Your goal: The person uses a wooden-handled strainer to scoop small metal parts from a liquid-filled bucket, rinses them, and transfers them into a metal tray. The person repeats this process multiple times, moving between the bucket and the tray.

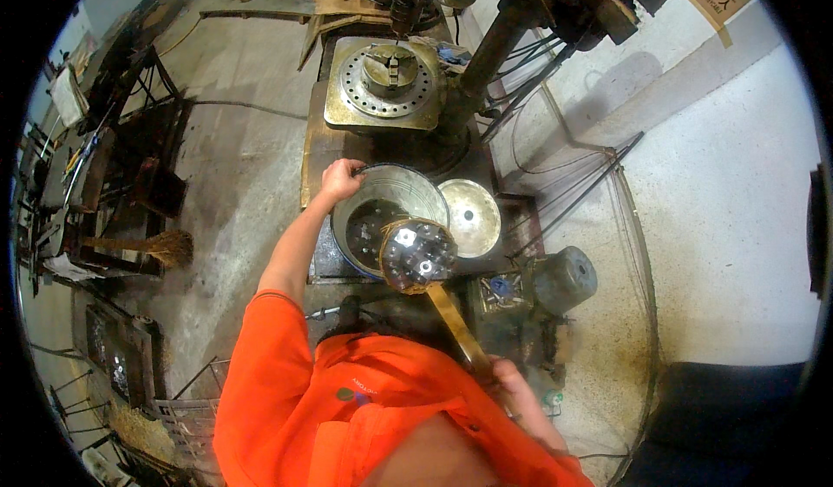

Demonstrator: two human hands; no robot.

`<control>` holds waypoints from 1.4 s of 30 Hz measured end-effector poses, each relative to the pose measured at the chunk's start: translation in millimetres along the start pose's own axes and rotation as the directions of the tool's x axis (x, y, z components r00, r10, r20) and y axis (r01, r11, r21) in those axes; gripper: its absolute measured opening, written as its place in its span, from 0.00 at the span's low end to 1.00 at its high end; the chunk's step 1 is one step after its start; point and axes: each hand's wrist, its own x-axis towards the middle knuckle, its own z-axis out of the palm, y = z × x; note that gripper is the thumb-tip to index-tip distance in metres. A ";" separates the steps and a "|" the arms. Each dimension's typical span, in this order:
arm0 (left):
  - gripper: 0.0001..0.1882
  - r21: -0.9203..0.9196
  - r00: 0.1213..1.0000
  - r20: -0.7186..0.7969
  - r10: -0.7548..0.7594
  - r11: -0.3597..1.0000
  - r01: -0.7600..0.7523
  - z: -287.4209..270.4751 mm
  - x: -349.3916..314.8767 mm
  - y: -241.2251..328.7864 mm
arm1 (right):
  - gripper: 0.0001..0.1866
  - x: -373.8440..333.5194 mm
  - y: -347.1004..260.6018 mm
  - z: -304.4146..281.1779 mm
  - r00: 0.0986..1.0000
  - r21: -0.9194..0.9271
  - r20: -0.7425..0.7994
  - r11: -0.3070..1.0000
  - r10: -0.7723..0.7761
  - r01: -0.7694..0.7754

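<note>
A round metal bucket [409, 185] stands in front of me with dark liquid [364, 227] in it. My left hand [342, 180] is closed on the bucket's far left rim. In my right hand [514, 386], low on the right, is the end of a long, flat, yellowish handle. That handle belongs to a round strainer ladle [455, 324], whose bowl is above the bucket's near right rim. Several shiny metal pieces [423, 266], some looking like nuts, lie in the bowl; their exact kind is hard to make out.
A drill press table [338, 109] with a chuck [389, 72] stands beyond the bucket. Right of the bucket is a round pale metal disc [473, 218]. A grey motor-like cylinder [564, 279] sits near the right wall. At left are a cluttered rack and a broom [169, 248].
</note>
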 end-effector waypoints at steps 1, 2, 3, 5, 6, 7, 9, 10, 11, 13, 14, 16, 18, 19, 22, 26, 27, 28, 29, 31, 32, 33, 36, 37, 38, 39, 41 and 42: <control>0.15 -0.002 1.000 -0.002 -0.005 1.000 0.005 0.5 -0.3 -2.7 | 0.32 -14.4 -2.1 29.2 0.997 -0.044 0.000 0.996 -0.079 0.079; 0.16 -0.010 1.000 -0.017 0.020 1.000 -0.020 1.5 0.1 -2.9 | 0.32 -16.4 -5.6 37.0 0.995 -0.041 0.028 0.995 -0.091 0.092; 0.16 -0.016 0.999 -0.033 0.043 0.999 -0.044 2.8 0.2 -4.3 | 0.32 -17.9 -9.0 44.2 0.993 -0.035 0.056 0.994 -0.102 0.104; 0.16 -0.024 0.996 -0.051 0.066 0.997 -0.067 5.3 0.9 -6.1 | 0.23 -7.2 -15.6 36.2 0.985 0.055 0.171 0.998 0.017 -0.026; 0.16 -0.028 0.997 -0.054 0.063 0.997 -0.065 6.2 1.3 -7.5 | 0.27 -9.7 -12.1 39.6 0.992 0.019 0.113 0.999 -0.053 0.051; 0.16 -0.032 0.997 -0.057 0.060 0.998 -0.062 6.7 1.5 -8.8 | 0.33 -14.4 -5.8 45.9 0.991 -0.022 0.057 0.992 -0.125 0.126; 0.15 -0.037 0.998 -0.038 0.048 0.998 -0.050 5.9 1.4 -6.7 | 0.34 -12.0 -3.8 38.9 0.990 -0.053 0.041 0.989 -0.136 0.139; 0.15 -0.038 0.999 -0.028 0.045 0.998 -0.046 5.4 1.5 -4.4 | 0.30 -2.8 -7.3 22.3 0.994 -0.041 0.080 0.996 -0.075 0.079; 0.15 -0.045 0.999 -0.005 0.032 0.998 -0.032 6.2 2.9 -3.2 | 0.26 2.1 -7.4 9.0 0.993 -0.030 0.119 0.999 -0.015 0.019; 0.15 -0.054 0.999 0.036 -0.005 0.999 0.007 6.0 4.4 -5.8 | 0.27 2.3 -8.1 12.8 0.995 -0.049 0.090 0.998 -0.035 0.039; 0.15 -0.048 1.000 0.026 0.000 0.999 0.001 5.7 3.7 -7.0 | 0.27 2.5 -8.3 14.2 0.996 -0.059 0.076 0.997 -0.045 0.050; 0.15 -0.039 1.000 0.010 0.020 0.999 -0.020 6.6 3.9 -6.3 | 0.28 6.0 -0.8 2.0 0.994 -0.105 -0.007 0.988 -0.111 0.110; 0.15 -0.031 0.999 -0.016 0.032 0.999 -0.032 8.5 4.1 -9.4 | 0.30 1.0 -1.8 15.4 0.985 -0.138 -0.039 0.978 -0.165 0.158; 0.15 -0.024 0.999 -0.030 0.035 0.999 -0.036 8.2 3.6 -11.8 | 0.33 -11.9 -8.3 49.7 0.982 -0.146 -0.030 0.973 -0.185 0.179; 0.15 -0.048 1.000 -0.001 0.024 0.999 -0.024 6.6 4.1 -8.1 | 0.36 -25.1 -10.1 76.7 0.972 -0.148 -0.069 0.966 -0.226 0.214; 0.15 -0.037 1.000 -0.006 0.022 0.999 -0.023 8.2 5.4 -8.2 | 0.36 -15.6 -11.7 40.6 0.989 -0.192 0.030 0.970 -0.143 0.147; 0.15 -0.028 1.000 -0.015 0.027 0.999 -0.028 5.7 3.7 -5.6 | 0.36 -13.1 -12.1 38.4 0.990 -0.183 0.052 0.974 -0.127 0.135; 0.15 -0.018 0.999 -0.023 0.032 0.999 -0.033 4.2 2.7 -4.4 | 0.37 -11.0 -8.6 42.7 0.990 -0.136 0.046 0.981 -0.137 0.142; 0.15 -0.020 0.999 -0.026 0.029 0.999 -0.030 4.7 2.8 -5.2 | 0.37 -9.2 -6.2 41.0 0.985 -0.126 0.020 0.977 -0.169 0.170; 0.15 -0.026 0.999 -0.034 0.023 0.999 -0.024 5.2 2.7 -7.1 | 0.37 -4.1 3.3 24.9 0.965 -0.153 -0.049 0.957 -0.257 0.247; 0.15 -0.033 0.999 -0.028 0.023 0.999 -0.024 5.2 3.0 -6.6 | 0.35 2.4 6.8 5.5 0.975 -0.111 -0.039 0.971 -0.219 0.214; 0.15 -0.039 1.000 -0.020 0.024 0.999 -0.025 6.2 3.7 -5.4 | 0.33 9.0 10.0 -11.7 0.983 -0.068 -0.029 0.981 -0.182 0.180; 0.15 -0.056 1.000 0.007 0.014 0.998 -0.013 6.2 4.7 -4.7 | 0.28 16.8 8.0 -35.6 0.994 0.079 0.108 0.997 0.004 -0.013; 0.15 -0.058 1.000 0.013 0.001 0.998 0.000 4.8 3.9 -7.7 | 0.32 4.4 2.0 -0.6 0.995 0.011 0.080 0.998 -0.056 0.056; 0.15 -0.058 1.000 0.001 0.005 0.998 -0.005 6.1 4.5 -8.5 | 0.33 -1.0 -1.8 12.1 0.994 -0.026 0.076 0.996 -0.084 0.086; 0.15 -0.057 1.000 -0.011 0.010 0.998 -0.011 8.2 5.4 -9.8 | 0.35 -5.7 -5.7 24.4 0.991 -0.061 0.072 0.991 -0.112 0.116; 0.15 -0.064 1.000 -0.016 0.013 0.998 -0.014 10.1 6.6 -12.5 | 0.32 -5.9 -9.0 29.2 0.993 -0.060 0.048 0.992 -0.106 0.108; 0.15 -0.072 1.000 -0.008 0.013 0.997 -0.013 10.0 6.7 -11.8 | 0.30 -6.1 -10.1 34.0 0.993 -0.053 -0.001 0.992 -0.116 0.116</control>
